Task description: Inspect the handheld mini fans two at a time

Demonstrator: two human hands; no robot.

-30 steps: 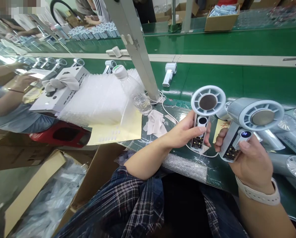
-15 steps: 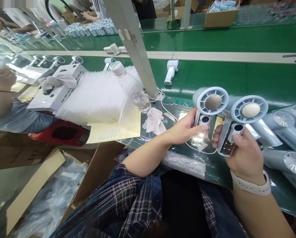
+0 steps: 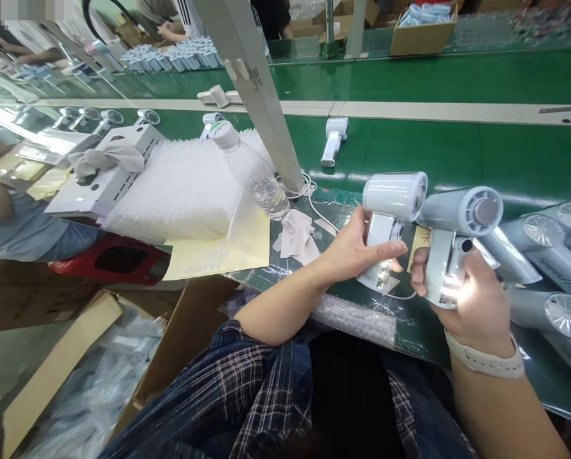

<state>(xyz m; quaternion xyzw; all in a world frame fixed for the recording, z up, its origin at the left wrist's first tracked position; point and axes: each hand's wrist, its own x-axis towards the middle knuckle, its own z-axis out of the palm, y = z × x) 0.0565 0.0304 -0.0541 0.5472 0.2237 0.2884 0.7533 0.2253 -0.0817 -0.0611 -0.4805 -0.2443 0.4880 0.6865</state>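
Note:
My left hand (image 3: 350, 252) is closed around the handle of a pale blue handheld fan (image 3: 391, 195), its thumb lying across the handle. The round head of this fan points to the right, showing its side. In my right hand (image 3: 484, 303) is a second handheld fan (image 3: 450, 210), gripped by its handle. Its ringed face with a grey centre is turned partly right, and light glares off the lower handle. The two fan heads are side by side, nearly touching. A white cable runs beneath them on the bench.
Several light blue cylinders (image 3: 567, 315) lie at the right. Another fan (image 3: 332, 141) rests on the green conveyor (image 3: 424, 150). To the left are a plastic bottle (image 3: 261, 182), a crumpled tissue (image 3: 297, 236), a stack of clear sleeves (image 3: 180, 185) and a metal post (image 3: 261, 95). A co-worker's arm is at far left.
Both fans have been rotated in my hands, so their faces now point more to the right instead of towards me. The hands themselves have barely shifted.

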